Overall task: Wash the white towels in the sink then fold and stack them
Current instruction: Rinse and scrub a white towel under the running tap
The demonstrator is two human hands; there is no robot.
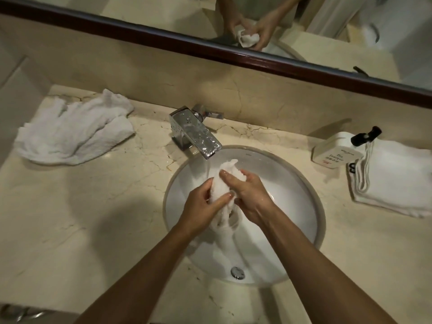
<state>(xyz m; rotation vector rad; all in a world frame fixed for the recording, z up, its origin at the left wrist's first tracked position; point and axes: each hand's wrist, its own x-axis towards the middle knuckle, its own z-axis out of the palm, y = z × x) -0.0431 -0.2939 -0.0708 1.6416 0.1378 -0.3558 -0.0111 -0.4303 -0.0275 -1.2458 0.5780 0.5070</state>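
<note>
Over the round white sink (301, 183) the person holds a bunched, wet white towel (221, 185) between both hands, just below the spout of the chrome faucet (196, 134). The left hand (201, 204) has its fingers curled round the lower part of the roll, and the right hand (245, 188) is wrapped over the upper part, thumb across the cloth; it looks like wringing or scrubbing. I cannot make out whether water is running. On the marble counter (93, 206) to the left lies a crumpled towel (72, 134), loosely spread and unfolded; whether it has been washed I cannot tell. To the right, beside a soap bottle (336, 148), sits a neatly folded stack of towels (392, 178). So the job seems roughly midway: one towel in the wash, one at least still to fold, and some apparently done.
</note>
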